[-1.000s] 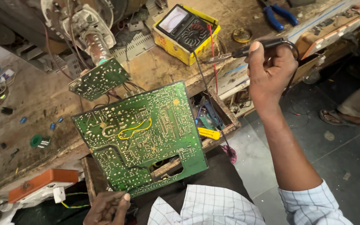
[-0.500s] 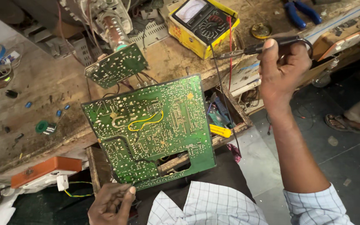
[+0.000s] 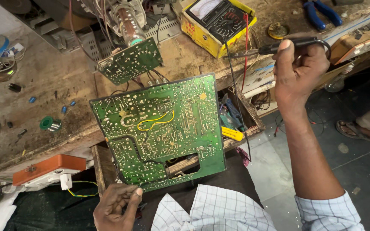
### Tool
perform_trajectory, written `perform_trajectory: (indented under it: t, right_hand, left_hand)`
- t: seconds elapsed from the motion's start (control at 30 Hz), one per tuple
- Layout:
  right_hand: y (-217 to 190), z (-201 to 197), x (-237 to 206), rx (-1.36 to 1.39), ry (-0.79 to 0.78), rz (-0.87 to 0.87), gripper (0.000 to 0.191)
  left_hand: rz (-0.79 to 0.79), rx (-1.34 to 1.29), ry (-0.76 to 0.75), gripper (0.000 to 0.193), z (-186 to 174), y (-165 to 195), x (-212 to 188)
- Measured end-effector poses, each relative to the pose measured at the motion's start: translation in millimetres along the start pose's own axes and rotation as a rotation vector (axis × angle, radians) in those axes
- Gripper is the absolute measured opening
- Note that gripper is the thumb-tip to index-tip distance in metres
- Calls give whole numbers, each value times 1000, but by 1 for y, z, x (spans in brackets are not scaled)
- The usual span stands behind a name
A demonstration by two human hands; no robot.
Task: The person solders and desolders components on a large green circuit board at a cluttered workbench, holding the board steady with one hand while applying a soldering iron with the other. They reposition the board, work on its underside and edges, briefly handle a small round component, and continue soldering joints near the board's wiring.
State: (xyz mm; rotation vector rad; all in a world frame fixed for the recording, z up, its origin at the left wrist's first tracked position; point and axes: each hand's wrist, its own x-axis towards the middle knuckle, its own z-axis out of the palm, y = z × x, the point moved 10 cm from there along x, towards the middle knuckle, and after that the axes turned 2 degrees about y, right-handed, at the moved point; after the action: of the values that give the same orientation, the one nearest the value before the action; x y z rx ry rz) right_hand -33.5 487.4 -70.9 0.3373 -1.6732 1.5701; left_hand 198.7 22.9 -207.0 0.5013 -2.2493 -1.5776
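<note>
Fingers of our right hand [image 3: 298, 68] are wrapped tight round a black test probe [image 3: 287, 45], its metal tip pointing left toward the yellow-cased analogue multimeter [image 3: 217, 21]; fingers of our left hand [image 3: 116, 207] are pinched together on the near bottom corner of the large green circuit board [image 3: 161, 132]. The board is taken as landmark. It stands tilted, solder side up, its lower edge over the open wooden drawer [image 3: 245, 119], so the joints and the yellow jumper wire [image 3: 155, 122] face us for inspection. The corner grip seems chosen to keep the tracks uncovered. The probe is held up and to the right of the board, clear of it, its black lead [image 3: 236, 94] falling past the board's right edge. Above the board hangs a smaller green board [image 3: 129, 62] below a tube neck [image 3: 129, 25]. Blue pliers [image 3: 322, 10] lie far up-right; an orange box [image 3: 50, 169] sits to the lower left.

Against the earlier frames, the board and bench appear lower and further right in view, and the probe hand stands closer to the multimeter; both grips are unchanged.
</note>
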Motion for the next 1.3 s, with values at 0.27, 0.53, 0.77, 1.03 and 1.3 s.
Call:
perform_trajectory:
  t: [0.27, 0.53, 0.77, 1.03, 1.3]
  right_hand:
    - [-1, 0, -1, 4, -18, -18, 18]
    - [-14, 2, 1, -5, -10, 50, 21]
    - [-15, 5, 2, -22, -17, 47, 23]
    - [-16, 3, -1, -63, -40, -26, 24]
    - [-11, 5, -1, -52, -72, -54, 22]
  left_hand:
    - [-27, 25, 3, 10, 0, 3, 0]
    - [4, -56, -13, 13, 1, 8, -2]
    - [85, -113, -31, 15, 1, 15, -3]
    - [88, -86, -22, 14, 0, 17, -3]
    - [48, -51, 9, 11, -2, 15, -4]
